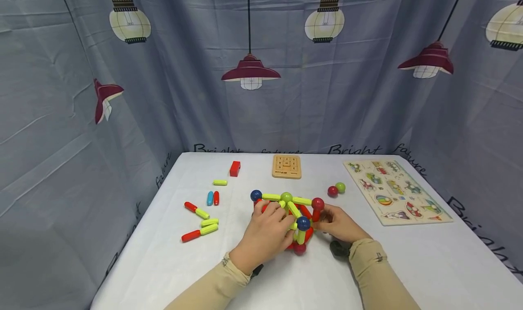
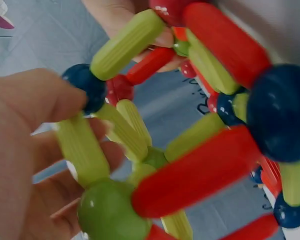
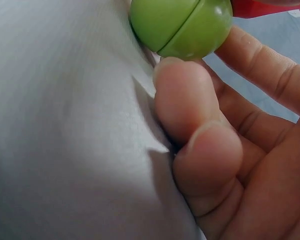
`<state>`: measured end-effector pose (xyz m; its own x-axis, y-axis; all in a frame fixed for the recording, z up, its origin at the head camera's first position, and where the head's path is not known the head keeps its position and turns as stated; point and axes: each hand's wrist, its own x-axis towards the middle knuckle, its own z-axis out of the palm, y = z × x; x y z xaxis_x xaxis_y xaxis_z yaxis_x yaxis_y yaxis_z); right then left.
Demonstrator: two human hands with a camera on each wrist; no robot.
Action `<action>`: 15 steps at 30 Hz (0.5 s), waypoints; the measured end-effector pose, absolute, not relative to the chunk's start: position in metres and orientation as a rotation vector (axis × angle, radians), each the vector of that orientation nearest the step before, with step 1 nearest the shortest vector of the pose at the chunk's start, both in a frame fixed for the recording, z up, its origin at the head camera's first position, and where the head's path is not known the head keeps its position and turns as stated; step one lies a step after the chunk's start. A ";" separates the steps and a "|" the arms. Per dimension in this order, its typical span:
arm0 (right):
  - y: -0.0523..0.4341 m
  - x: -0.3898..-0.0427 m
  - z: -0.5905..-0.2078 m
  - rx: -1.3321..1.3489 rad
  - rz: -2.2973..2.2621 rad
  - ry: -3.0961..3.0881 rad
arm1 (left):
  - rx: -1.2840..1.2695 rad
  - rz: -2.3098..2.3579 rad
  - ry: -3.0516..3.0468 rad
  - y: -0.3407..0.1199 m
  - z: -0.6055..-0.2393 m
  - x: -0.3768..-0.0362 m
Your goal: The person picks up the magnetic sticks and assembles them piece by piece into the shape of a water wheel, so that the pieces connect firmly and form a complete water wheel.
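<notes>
A frame built of coloured rods and balls (image 1: 295, 209) stands on the table in front of the person. The left hand (image 1: 263, 233) grips its near left side; in the left wrist view the thumb presses a dark blue ball (image 2: 86, 87), with fingers behind a lime rod (image 2: 82, 150). At the frame's right side, the right hand (image 1: 342, 223) holds it below a crimson ball (image 1: 318, 204). In the right wrist view, fingers touch a green ball (image 3: 182, 27) near the tabletop, beside a red rod (image 3: 270, 7). The left hand hides part of the frame.
Loose red and lime rods (image 1: 200, 233) lie to the left, with a blue rod (image 1: 210, 198) behind them. Further back are a red block (image 1: 234, 168) and a wooden number board (image 1: 286, 166). A red ball (image 1: 333, 191) and picture puzzle board (image 1: 396, 192) lie right.
</notes>
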<state>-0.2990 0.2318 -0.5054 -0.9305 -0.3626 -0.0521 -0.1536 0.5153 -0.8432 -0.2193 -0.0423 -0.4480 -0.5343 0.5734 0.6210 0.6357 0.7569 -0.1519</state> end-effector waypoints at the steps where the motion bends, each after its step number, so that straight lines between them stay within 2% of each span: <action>1: 0.231 -0.299 -0.506 -0.443 -1.377 2.531 | -0.894 -0.086 -2.299 -0.041 -0.448 -0.219; 6: 0.228 -0.298 -0.504 -0.438 -1.376 2.516 | -0.856 -0.007 -2.370 -0.041 -0.447 -0.218; 15: 0.225 -0.300 -0.501 -0.424 -1.364 2.529 | -0.863 -0.163 -2.406 -0.049 -0.445 -0.218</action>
<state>-0.3004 0.2253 -0.5011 -0.9301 -0.3609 -0.0689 -0.1406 0.5229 -0.8407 -0.2180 -0.0488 -0.4450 -0.6278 0.5465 0.5542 0.6163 0.7840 -0.0750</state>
